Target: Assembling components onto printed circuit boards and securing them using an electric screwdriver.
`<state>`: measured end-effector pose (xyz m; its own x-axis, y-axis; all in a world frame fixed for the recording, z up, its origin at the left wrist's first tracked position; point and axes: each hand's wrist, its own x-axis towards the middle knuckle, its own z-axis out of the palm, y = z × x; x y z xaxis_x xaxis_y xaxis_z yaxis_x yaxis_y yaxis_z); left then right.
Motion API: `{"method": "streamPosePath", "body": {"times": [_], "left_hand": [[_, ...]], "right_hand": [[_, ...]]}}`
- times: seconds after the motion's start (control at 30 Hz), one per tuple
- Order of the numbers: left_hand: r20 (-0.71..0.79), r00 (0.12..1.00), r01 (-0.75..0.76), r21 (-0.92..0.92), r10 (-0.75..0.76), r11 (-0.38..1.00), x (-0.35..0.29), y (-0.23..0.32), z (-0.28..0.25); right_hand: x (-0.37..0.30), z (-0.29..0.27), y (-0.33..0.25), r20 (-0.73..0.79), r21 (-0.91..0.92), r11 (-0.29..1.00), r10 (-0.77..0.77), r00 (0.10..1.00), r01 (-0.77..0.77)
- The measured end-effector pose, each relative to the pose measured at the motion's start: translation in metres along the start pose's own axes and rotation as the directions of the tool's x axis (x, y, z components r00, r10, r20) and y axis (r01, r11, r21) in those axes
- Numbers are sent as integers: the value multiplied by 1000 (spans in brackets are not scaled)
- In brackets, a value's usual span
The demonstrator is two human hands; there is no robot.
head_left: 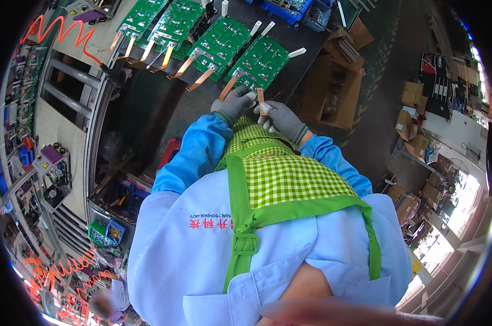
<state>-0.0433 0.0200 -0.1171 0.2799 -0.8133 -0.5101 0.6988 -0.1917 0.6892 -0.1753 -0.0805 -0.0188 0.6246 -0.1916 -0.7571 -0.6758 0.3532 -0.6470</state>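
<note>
A row of green circuit boards [217,42] with bent copper strips and white tabs lies on the dark bench. My right hand [284,119], in a grey glove, is closed on an upright copper strip [260,102] at the front of the rightmost circuit board [260,62]. My left hand [237,104], also gloved, has its fingers closed at that board's front edge, beside another copper strip [227,89]. What its fingertips hold, if anything, is hidden.
Blue bins [287,10] of small parts stand at the bench's far end. An open cardboard box [333,89] is on the floor to the right. An orange coiled hose [61,31] and a metal roller frame [72,70] are on the left.
</note>
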Motion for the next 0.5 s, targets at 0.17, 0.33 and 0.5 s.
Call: {"method": "streamPosePath", "body": {"times": [0.17, 0.33, 0.5], "left_hand": [[159, 979, 158, -213, -125, 964, 2, -3, -17], [225, 952, 270, -307, -206, 913, -7, 19, -3], [12, 984, 176, -78, -176, 981, -3, 18, 6]], "right_hand": [[14, 7, 1, 17, 40, 999, 11, 1000, -11], [23, 14, 11, 17, 213, 975, 52, 998, -55], [17, 31, 11, -29, 41, 978, 206, 978, -205]]}}
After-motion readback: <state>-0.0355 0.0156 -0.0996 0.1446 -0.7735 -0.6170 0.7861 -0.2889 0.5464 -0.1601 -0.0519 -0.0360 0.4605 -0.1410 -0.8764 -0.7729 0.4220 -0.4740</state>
